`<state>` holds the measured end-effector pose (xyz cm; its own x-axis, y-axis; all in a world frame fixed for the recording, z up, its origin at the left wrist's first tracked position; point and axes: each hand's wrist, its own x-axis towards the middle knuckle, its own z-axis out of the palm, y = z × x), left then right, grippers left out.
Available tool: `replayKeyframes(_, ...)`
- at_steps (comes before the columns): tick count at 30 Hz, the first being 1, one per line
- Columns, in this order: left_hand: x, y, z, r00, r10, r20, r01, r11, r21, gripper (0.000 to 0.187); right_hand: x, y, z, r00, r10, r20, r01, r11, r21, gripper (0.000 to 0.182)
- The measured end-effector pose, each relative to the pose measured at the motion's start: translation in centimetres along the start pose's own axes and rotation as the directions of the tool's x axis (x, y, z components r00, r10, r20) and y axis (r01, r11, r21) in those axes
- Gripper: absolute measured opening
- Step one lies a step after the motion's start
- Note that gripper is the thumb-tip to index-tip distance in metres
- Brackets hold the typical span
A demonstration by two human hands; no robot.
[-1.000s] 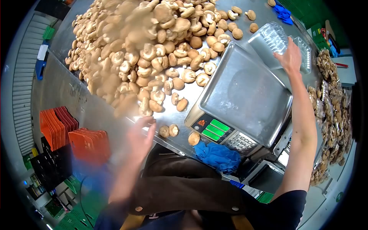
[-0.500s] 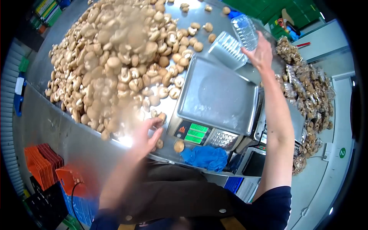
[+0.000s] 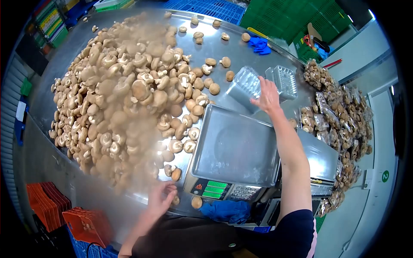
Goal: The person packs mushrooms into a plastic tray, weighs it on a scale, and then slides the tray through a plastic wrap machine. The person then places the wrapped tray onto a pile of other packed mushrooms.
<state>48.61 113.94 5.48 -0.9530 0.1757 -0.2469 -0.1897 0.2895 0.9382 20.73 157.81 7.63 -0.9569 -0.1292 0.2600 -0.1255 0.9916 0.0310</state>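
A large heap of brown mushrooms point(image 3: 124, 94) covers the left of the metal table point(image 3: 103, 193). My left hand point(image 3: 160, 198) is at the near edge, fingers curled beside a few loose mushrooms; whether it grips one is not clear. Beyond the scale, my right hand point(image 3: 267, 96) reaches between two groups of clear plastic trays, its fingers apart at the edge of the left stack point(image 3: 246, 88). The other trays point(image 3: 284, 82) lie just right of it. Between my hands sits the scale with a bare metal pan point(image 3: 236, 146) and lit green displays point(image 3: 214, 189).
Packed bags of mushrooms point(image 3: 337, 124) pile up at the right. A blue cloth point(image 3: 228, 210) lies before the scale, and a blue glove point(image 3: 259, 45) at the far edge. Green crates point(image 3: 297, 21) stand behind; red crates point(image 3: 88, 225) are at the lower left.
The view has shifted. My right hand has moved off the right-hand trays toward the left stack, and the right-hand trays now rest on the table. My left hand remains by the loose mushrooms.
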Motion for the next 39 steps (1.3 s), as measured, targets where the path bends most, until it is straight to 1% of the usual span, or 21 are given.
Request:
replayKeyframes(4,2.1,2.0,0.0,0.998,-0.052,-0.020,0.051,0.997,-0.051,0.028,0.0,0.3,-2.7,0.996,-0.001,-0.091,0.010,0.995,0.104,0.091)
replayKeyframes(5,3.1,1.6,0.0,0.997,-0.066,-0.033,0.059,0.983,-0.171,0.029,0.1,0.0,-4.0,0.993,0.005,-0.116,0.012,0.989,0.145,0.091)
replayKeyframes(8,7.1,4.6,-1.4,1.000,-0.015,-0.027,0.013,0.997,-0.078,0.037,-0.4,-3.0,-8.7,0.984,0.056,-0.166,0.005,0.937,0.350,0.093)
replayKeyframes(9,8.1,7.5,-0.8,0.995,-0.030,-0.092,0.001,0.955,-0.296,0.042,-0.8,-4.4,-9.9,0.993,0.098,-0.066,-0.041,0.814,0.579,0.097)
replayKeyframes(10,9.8,7.9,-0.8,0.994,0.074,-0.081,-0.093,0.961,-0.260,0.046,-1.5,-6.0,-11.0,0.993,0.109,0.044,-0.104,0.636,0.765,0.101)
replayKeyframes(11,10.8,10.2,-0.8,0.997,0.026,-0.067,-0.044,0.960,-0.277,0.052,-2.3,-7.5,-11.7,0.984,0.089,0.156,-0.179,0.417,0.891,0.105)
replayKeyframes(13,13.1,12.1,-0.2,0.992,0.120,-0.045,-0.128,0.916,-0.380,0.064,-4.3,-10.5,-12.0,0.962,-0.129,0.242,-0.236,0.061,0.970,0.114)
replayKeyframes(15,14.8,12.1,0.8,0.969,0.229,-0.094,-0.245,0.828,-0.504,0.055,-6.0,-13.2,-10.4,0.936,-0.253,0.246,-0.255,-0.005,0.967,0.118)
replayKeyframes(17,14.8,12.6,-0.1,0.995,0.097,-0.013,-0.087,0.823,-0.562,0.044,-6.5,-16.8,-11.6,0.888,-0.331,0.318,-0.366,-0.093,0.926,0.114)
replayKeyframes(21,12.4,10.1,-3.2,0.950,0.063,-0.305,-0.169,0.927,-0.335,0.012,-6.2,-18.3,-11.0,0.925,-0.224,0.306,-0.319,-0.025,0.947,0.110)
replayKeyframes(22,11.5,9.9,-4.1,0.936,-0.024,-0.350,-0.135,0.897,-0.422,0.012,-5.8,-18.6,-10.8,0.941,-0.188,0.280,-0.290,-0.025,0.957,0.109)
replayKeyframes(25,8.8,8.0,-6.4,0.917,-0.179,-0.357,-0.039,0.849,-0.526,0.013,-3.6,-19.2,-7.7,0.966,-0.124,0.226,-0.233,-0.045,0.971,0.097)
replayKeyframes(26,8.1,6.6,-6.9,0.917,-0.165,-0.363,-0.045,0.862,-0.505,0.012,-2.3,-19.6,-6.9,0.947,-0.181,0.264,-0.281,-0.075,0.957,0.090)
replayKeyframes(27,7.4,5.6,-7.3,0.908,-0.205,-0.365,-0.020,0.849,-0.528,0.013,-1.4,-20.3,-5.9,0.948,-0.181,0.263,-0.299,-0.216,0.929,0.089)
replayKeyframes(29,5.3,3.9,-8.2,0.933,-0.169,-0.317,-0.007,0.873,-0.487,0.015,-0.6,-21.3,-3.5,0.912,-0.088,0.401,-0.410,-0.214,0.887,0.081)
replayKeyframes(30,3.9,3.2,-8.7,0.930,-0.191,-0.313,0.036,0.897,-0.441,0.016,-0.8,-21.9,-3.9,0.947,0.032,0.320,-0.318,0.247,0.915,0.078)
replayKeyframes(31,2.7,2.5,-9.1,0.926,-0.214,-0.311,0.078,0.915,-0.396,0.017,-1.3,-22.6,-5.1,0.977,0.085,0.194,-0.201,0.665,0.719,0.077)
replayKeyframes(32,1.6,1.9,-9.4,0.922,-0.233,-0.310,0.116,0.928,-0.354,0.018,-2.8,-23.6,-6.0,0.998,0.067,-0.009,-0.046,0.773,0.633,0.065)
replayKeyframes(35,-1.8,-0.7,-10.3,0.963,-0.250,-0.103,0.223,0.949,-0.225,0.016,-8.6,-28.0,-12.2,0.905,-0.225,0.361,-0.164,0.599,0.784,0.061)
replayKeyframes(37,-3.6,0.3,-9.6,0.952,-0.303,0.050,0.306,0.923,-0.234,0.015,-13.7,-29.6,-10.4,0.694,-0.525,0.492,-0.178,0.537,0.825,0.046)
replayKeyframes(39,-5.1,-0.6,-9.4,0.921,-0.330,0.205,0.379,0.879,-0.288,0.014,-18.2,-31.5,-10.6,0.606,-0.523,0.600,-0.457,0.388,0.800,0.039)
